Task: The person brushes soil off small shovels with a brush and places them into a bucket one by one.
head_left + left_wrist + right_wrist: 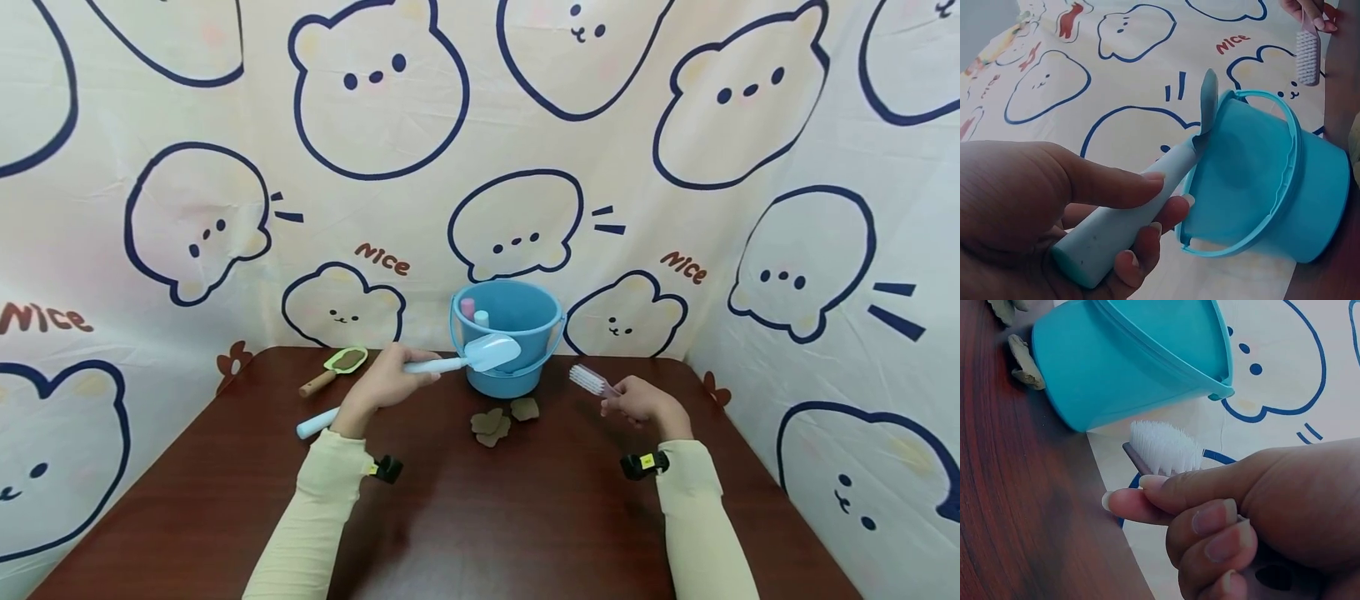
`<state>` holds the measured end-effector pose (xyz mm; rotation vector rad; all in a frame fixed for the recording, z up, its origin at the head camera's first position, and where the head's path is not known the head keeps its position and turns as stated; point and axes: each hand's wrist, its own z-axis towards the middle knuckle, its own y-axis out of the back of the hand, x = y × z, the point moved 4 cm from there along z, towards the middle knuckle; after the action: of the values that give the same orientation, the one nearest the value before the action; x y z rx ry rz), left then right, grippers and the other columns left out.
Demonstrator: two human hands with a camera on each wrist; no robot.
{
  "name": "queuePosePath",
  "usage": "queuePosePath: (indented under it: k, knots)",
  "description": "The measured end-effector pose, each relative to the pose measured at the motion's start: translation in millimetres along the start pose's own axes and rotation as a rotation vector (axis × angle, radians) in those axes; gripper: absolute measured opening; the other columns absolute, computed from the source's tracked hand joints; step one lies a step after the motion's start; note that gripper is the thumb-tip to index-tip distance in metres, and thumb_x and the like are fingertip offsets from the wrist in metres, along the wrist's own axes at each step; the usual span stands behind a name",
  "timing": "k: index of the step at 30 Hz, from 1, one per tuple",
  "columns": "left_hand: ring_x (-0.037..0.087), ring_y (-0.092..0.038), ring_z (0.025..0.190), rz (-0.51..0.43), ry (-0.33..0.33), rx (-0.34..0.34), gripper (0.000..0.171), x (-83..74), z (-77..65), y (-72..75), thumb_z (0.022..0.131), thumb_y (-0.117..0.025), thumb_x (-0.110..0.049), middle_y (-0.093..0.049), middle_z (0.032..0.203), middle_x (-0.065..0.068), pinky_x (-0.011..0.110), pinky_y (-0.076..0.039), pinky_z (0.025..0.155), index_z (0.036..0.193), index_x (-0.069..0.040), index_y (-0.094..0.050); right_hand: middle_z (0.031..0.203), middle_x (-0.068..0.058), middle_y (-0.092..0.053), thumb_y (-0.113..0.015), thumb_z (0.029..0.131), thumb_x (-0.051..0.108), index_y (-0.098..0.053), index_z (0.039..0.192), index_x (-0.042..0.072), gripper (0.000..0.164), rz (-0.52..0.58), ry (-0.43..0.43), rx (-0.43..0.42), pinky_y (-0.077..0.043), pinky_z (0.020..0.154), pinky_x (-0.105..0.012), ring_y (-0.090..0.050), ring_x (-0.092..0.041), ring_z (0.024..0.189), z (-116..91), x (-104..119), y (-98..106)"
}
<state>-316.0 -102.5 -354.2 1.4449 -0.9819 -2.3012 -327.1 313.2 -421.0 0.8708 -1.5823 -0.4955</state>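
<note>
My left hand (pixel 386 382) grips the pale blue handle of a small toy shovel (pixel 491 352), whose blade hangs in front of the blue bucket (pixel 504 385). In the left wrist view the thumb and fingers wrap round the shovel handle (pixel 1129 215). To the bucket's right, my right hand (pixel 647 402) holds a scrub brush (pixel 590 381) with white bristles. Its bristles (pixel 1165 447) face up in the right wrist view, with thumb and forefinger on its back end. A pink handle (pixel 468 308) and a pale blue handle (pixel 482 319) stick up inside the bucket.
Several flat brown pieces (pixel 491 425) lie before the bucket on the dark wooden table (pixel 510 517). At the back left rests a green scoop (pixel 333 371) with a wooden handle. Another pale blue handle (pixel 317 422) lies partly behind my left wrist. A printed cloth (pixel 420 208) stands behind.
</note>
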Motion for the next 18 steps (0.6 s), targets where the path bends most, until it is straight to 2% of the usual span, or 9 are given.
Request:
queuePosePath:
  k: [4,8,14,18]
  knots:
    - [0.027,-0.063,0.096,-0.009,-0.010,0.000,0.029,-5.2,4.1,-0.5,0.094,-0.070,-0.006,-0.073,0.113,0.020,0.041,-0.051,0.085,0.121,0.005,-0.072,0.064,-0.001,-0.046,-0.058,0.103,0.018,-0.074,0.101,-0.001,0.024,0.000,0.000,-0.005,-0.041,0.052,-0.027,-0.044,-0.014,0.053,0.0,-0.1,-0.1]
    - [0.027,-0.061,0.091,-0.005,-0.015,-0.014,0.026,-11.1,10.0,-0.6,0.094,-0.070,-0.006,-0.074,0.106,0.018,0.042,-0.050,0.084,0.118,0.004,-0.073,0.064,-0.001,-0.046,-0.058,0.103,0.017,-0.073,0.100,0.000,0.024,0.005,-0.001,-0.005,-0.041,0.051,-0.027,-0.044,-0.014,0.053,-0.4,-0.6,-0.3]
    - [0.025,-0.060,0.086,0.003,-0.006,-0.025,0.024,-13.3,19.5,-3.6,0.094,-0.069,-0.005,-0.074,0.101,0.017,0.039,-0.049,0.081,0.116,0.004,-0.074,0.064,-0.001,-0.047,-0.059,0.103,0.018,-0.074,0.101,0.000,0.023,0.022,-0.012,0.003,-0.042,0.052,-0.027,-0.044,-0.014,0.053,-0.6,-1.5,-2.1]
    - [0.024,-0.058,0.081,-0.001,-0.032,-0.042,0.020,-14.2,29.5,-5.5,0.094,-0.069,-0.002,-0.073,0.095,0.016,0.036,-0.048,0.077,0.111,0.005,-0.075,0.065,-0.002,-0.047,-0.060,0.102,0.018,-0.074,0.100,0.000,0.023,0.017,-0.013,-0.003,-0.042,0.052,-0.028,-0.044,-0.014,0.054,-0.6,0.5,-0.5]
